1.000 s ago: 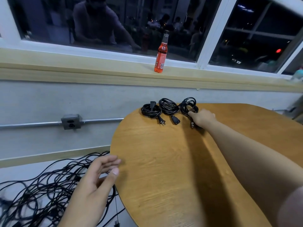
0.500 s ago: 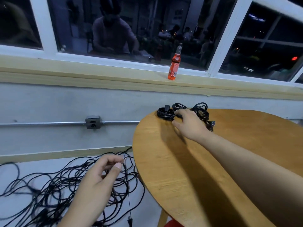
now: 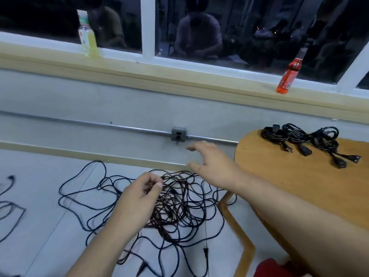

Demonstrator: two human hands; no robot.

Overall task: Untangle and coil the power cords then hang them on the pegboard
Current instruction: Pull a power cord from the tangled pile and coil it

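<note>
Right hand (image 3: 212, 166) withdrawn from coiled cords (image 3: 295, 135), fingers spread above black tangled cords (image 3: 180, 204); left hand (image 3: 139, 198) curled, grip unclear.

Dim indoor light, dark reflective windows, motion blur, wide-angle bending

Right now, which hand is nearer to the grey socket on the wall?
Right. The right hand hangs open just below and slightly right of the grey socket. The left hand is lower and farther, over the tangled cords on the floor.
</note>
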